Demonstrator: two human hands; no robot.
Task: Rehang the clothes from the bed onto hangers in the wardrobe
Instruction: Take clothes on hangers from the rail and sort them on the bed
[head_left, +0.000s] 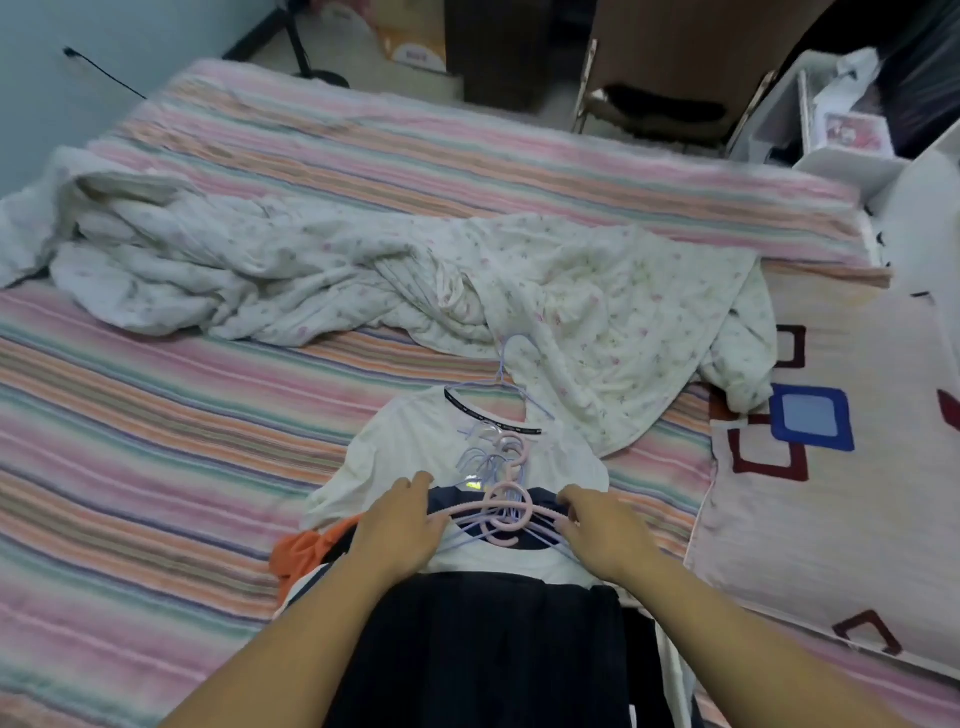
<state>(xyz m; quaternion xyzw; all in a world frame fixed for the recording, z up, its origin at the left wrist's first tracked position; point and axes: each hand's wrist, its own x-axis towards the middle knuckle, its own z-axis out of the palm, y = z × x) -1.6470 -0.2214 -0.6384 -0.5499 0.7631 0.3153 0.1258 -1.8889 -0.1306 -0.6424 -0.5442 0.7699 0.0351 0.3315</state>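
A pile of clothes on hangers lies at the near edge of the bed: a white shirt (415, 447) with a black-trimmed collar farthest, a dark navy garment (483, 639) on top nearest me, and an orange piece (301, 551) poking out at the left. Pink and pale blue hangers (506, 512) are bunched in the pile's middle. My left hand (400, 525) rests on the left arm of the pink hanger, fingers loosely curled over it. My right hand (602, 530) grips the hangers' right arms.
The striped bed sheet (156, 441) spreads wide to the left. A crumpled white floral quilt (363, 280) lies across the middle of the bed. A pillow (831, 493) with square patterns sits at the right. A chair and white shelves stand beyond the bed.
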